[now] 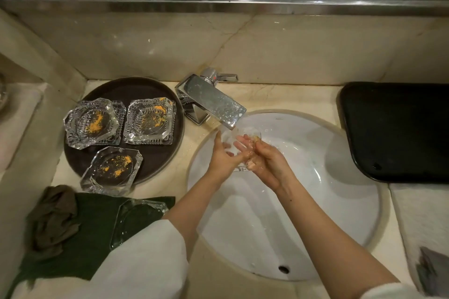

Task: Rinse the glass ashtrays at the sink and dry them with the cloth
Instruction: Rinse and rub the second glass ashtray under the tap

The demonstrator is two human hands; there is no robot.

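Both hands meet over the white sink, right under the end of the shiny tap. Between them is a clear glass ashtray with water running over it. The left hand holds the ashtray from the side nearer the tray, with its fingers spread under and behind the glass. The right hand has its fingers curled round the other edge of the ashtray. The glass is see-through and wet, so its edges are hard to make out.

Beside the sink, on the tap's side, a round brown tray sits on the table. Three dirty ashtrays lie on the tray, each with orange and dark crumbs inside. The two far ones look stacked on other glass ones.

In front of the tray, nearer the person, a dark green cloth lies flat on the table. A clean ashtray rests on it, partly hidden by the white sleeve. A crumpled brown cloth lies on the green cloth's far edge from the sink.

On the other side of the sink sits a black tray, and near it a white towel.
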